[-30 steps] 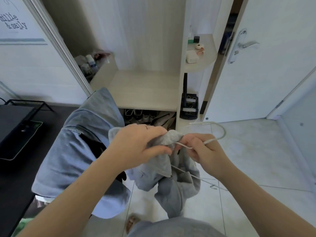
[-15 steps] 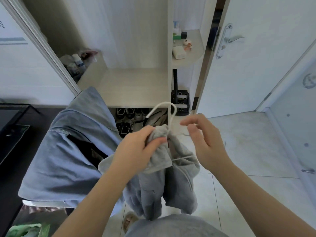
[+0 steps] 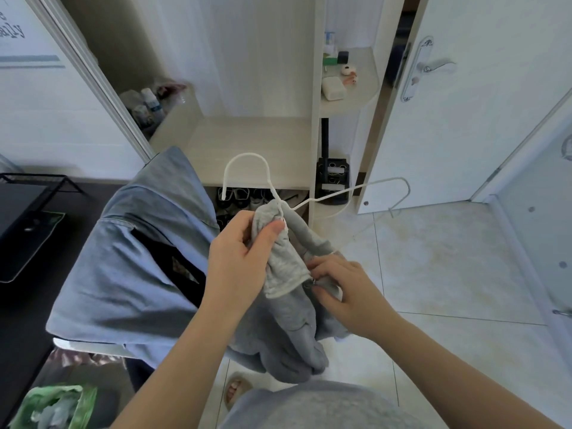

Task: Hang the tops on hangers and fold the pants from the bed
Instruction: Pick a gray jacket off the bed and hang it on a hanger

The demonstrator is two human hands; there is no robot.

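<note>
A person's two bare hands work one grey jersey top (image 3: 288, 329) onto a single white wire hanger (image 3: 246, 155) above a pale tiled floor (image 3: 433, 258). A crumpled green plastic bag (image 3: 52, 404) lies at the lower left. The left hand (image 3: 238, 258) grips the bunched neck of the top just under the hanger's hook, thumb pressed to the fabric. The right hand (image 3: 343, 292), fingers curled, pinches the cloth lower down. One bare shoulder of the hanger juts out to the right. One blue denim shirt (image 3: 123, 267) hangs beside the left forearm. Beyond, shoes (image 3: 235, 195) sit under a light wood-grain wardrobe shelf (image 3: 247, 140), and a white door (image 3: 479, 134) carries a silver lever handle (image 3: 436, 66). Wall lettering (image 3: 14, 27) at upper left is cropped, ending in "lly".
</note>
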